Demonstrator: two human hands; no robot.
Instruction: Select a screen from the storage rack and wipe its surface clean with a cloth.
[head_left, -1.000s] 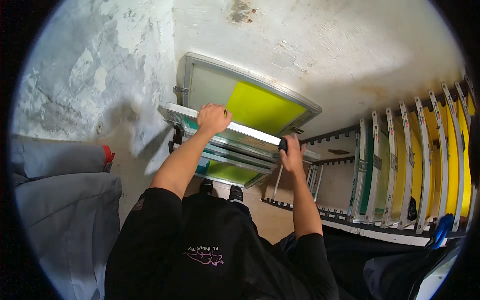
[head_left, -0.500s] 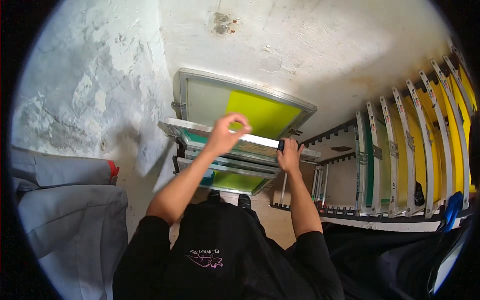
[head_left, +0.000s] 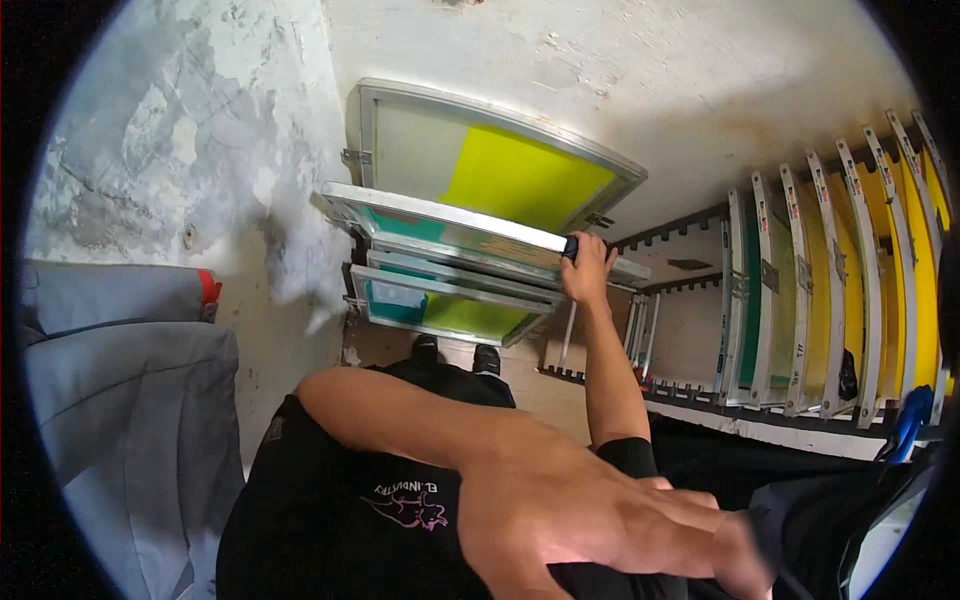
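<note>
While right hand (head_left: 588, 268) grasps frame edge (head_left: 450, 214), gap before rear frame (head_left: 500, 165), left grip (head_left: 620, 520) unclear

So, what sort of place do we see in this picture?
Probably the storage corner of a screen-printing workshop: metal-framed printing screens stand near a peeling wall, and more framed screens with yellow and green areas stand in a notched rack.

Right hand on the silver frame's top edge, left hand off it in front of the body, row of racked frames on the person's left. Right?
Wrong side: the head view shows the racked frames on the person's right. The right hand is on the silver frame, left hand off it, as you said.
</note>
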